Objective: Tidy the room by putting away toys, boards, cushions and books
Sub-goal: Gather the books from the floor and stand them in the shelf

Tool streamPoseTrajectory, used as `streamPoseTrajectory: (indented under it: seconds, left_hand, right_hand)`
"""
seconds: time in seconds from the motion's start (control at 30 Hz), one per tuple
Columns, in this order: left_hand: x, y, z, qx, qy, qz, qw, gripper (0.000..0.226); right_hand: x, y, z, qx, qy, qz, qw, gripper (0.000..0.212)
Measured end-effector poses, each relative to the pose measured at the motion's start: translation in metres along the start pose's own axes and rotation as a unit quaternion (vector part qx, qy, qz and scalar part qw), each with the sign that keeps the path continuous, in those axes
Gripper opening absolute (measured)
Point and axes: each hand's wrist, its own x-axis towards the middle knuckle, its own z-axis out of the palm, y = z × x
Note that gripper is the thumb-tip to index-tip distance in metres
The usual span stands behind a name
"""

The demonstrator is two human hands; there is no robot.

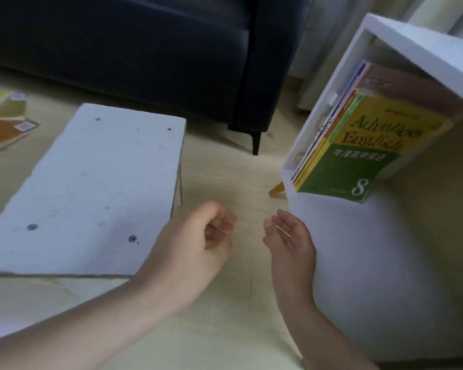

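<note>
The left hand [198, 244] is loosely curled and empty. The right hand [289, 241] is wide and empty. Books [3, 121] lie on the floor [238, 177], far left. They look light and bendy, so hold the stack by both sides.

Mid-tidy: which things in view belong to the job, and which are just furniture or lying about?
Belongs to the job:
- loose books on the floor, far left, not yet put away
- shelved books, English textbook outermost
- white shelf unit holding them

Just there:
- dark sofa
- white low table
- white pouffe in front of the shelf unit
</note>
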Motion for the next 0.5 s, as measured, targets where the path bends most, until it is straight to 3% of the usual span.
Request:
streamPoseTrajectory:
  seconds: [0.2, 0.5]
  left_hand:
    - [-0.058, 0.01, -0.037, -0.025, 0.031, -0.008, 0.999, 0.021]
    - [-0.089, 0.007, -0.076, 0.01, 0.099, -0.018, 0.995, 0.021]
  right_hand:
    - [-0.046, -0.028, 0.012, -0.031, -0.15, -0.038, 0.987, 0.023]
    - [-0.079, -0.063, 0.023, 0.002, -0.226, -0.128, 0.966, 0.026]
